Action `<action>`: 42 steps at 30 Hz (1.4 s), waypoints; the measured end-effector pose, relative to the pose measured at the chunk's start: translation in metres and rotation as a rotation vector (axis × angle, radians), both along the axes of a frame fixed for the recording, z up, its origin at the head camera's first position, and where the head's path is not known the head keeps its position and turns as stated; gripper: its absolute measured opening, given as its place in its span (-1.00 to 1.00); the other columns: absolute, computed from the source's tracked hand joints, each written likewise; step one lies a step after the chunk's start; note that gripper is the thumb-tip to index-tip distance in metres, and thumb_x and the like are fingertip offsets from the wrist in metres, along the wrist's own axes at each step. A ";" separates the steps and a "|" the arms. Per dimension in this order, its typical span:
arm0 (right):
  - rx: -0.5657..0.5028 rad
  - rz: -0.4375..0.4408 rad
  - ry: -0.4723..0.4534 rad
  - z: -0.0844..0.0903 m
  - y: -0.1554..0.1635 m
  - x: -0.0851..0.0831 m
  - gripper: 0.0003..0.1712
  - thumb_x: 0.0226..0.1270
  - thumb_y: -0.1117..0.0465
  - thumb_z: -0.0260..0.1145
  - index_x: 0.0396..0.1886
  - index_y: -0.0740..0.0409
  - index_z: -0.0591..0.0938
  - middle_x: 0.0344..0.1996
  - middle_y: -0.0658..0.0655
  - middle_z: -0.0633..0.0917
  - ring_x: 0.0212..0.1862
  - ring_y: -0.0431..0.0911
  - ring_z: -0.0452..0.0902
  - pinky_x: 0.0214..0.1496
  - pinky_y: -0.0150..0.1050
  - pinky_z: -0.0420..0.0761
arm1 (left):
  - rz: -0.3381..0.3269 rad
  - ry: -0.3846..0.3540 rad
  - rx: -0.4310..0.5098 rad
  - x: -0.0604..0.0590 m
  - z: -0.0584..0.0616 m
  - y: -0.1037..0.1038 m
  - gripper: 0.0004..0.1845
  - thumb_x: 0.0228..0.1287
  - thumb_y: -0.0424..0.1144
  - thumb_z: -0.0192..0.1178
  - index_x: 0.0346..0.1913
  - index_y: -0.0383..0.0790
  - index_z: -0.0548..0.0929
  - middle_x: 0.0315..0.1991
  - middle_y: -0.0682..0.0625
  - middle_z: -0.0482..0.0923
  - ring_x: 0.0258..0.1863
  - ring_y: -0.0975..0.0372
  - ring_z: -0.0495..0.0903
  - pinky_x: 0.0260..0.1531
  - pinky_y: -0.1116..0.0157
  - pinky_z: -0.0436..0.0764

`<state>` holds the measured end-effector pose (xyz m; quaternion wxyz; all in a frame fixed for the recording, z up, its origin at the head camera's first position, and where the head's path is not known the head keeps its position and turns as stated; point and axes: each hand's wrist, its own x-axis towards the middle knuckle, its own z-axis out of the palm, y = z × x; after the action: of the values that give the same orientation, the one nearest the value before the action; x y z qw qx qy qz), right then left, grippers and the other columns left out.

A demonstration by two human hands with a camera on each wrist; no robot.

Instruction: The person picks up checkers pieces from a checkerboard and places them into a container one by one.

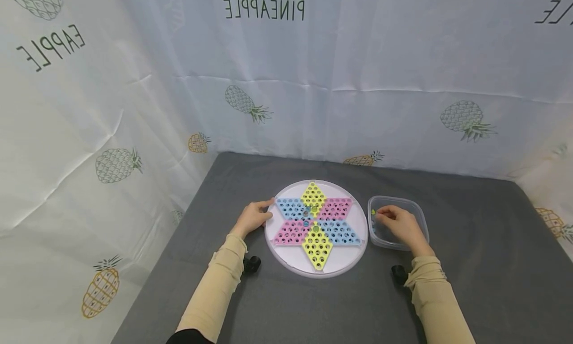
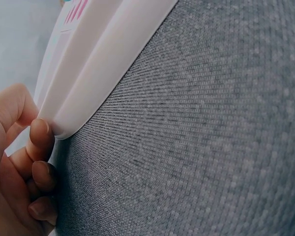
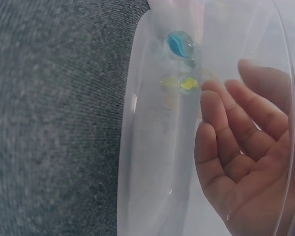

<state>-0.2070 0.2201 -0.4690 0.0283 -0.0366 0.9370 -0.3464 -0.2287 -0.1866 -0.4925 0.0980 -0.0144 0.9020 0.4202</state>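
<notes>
A round white Chinese checkers board carries a star of yellow, pink and blue points. Several marbles sit near its middle, among them a green marble and a blue marble. My left hand pinches the board's left rim between thumb and fingers; the left wrist view shows that grip close on the white edge. Inside a clear plastic box reaches my right hand, fingers loosely bent. Just beyond its fingertips lies a yellow marble, and a blue-swirled marble is close by.
Grey cloth covers the table, and the box stands just right of the board. A white curtain printed with pineapples hangs behind and to the sides. Small black objects sit under the left wrist and right wrist.
</notes>
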 end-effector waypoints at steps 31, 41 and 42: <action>-0.097 -0.003 0.154 0.006 -0.015 0.007 -0.56 0.30 -0.10 0.16 -0.02 0.10 0.62 -0.17 0.13 0.69 -0.27 -0.41 0.45 -0.20 -0.36 0.51 | -0.003 0.004 0.017 -0.002 0.001 -0.002 -0.43 0.12 -0.24 0.16 0.27 0.04 0.45 -0.78 0.04 0.35 -0.77 0.28 0.26 -0.64 0.37 0.27; -0.133 -0.002 0.132 0.012 -0.026 0.010 -0.57 0.29 -0.10 0.17 -0.03 0.08 0.62 -0.15 0.11 0.69 -0.28 -0.32 0.49 -0.21 -0.41 0.51 | -0.008 -0.002 0.007 -0.003 -0.002 -0.002 -0.43 0.12 -0.23 0.15 0.27 0.07 0.44 -0.78 0.04 0.38 -0.77 0.29 0.27 -0.64 0.38 0.27; -0.132 -0.001 0.128 0.012 -0.026 0.011 -0.57 0.29 -0.11 0.17 -0.03 0.07 0.62 -0.15 0.11 0.69 -0.28 -0.32 0.49 -0.21 -0.41 0.51 | -0.009 -0.002 0.006 -0.003 -0.002 -0.002 -0.43 0.12 -0.23 0.15 0.27 0.07 0.44 -0.78 0.05 0.37 -0.77 0.29 0.27 -0.64 0.38 0.27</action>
<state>-0.1963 0.1940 -0.4567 -0.0343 -0.0597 0.9120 -0.4044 -0.2315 -0.1881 -0.4945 0.1007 -0.0102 0.9007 0.4226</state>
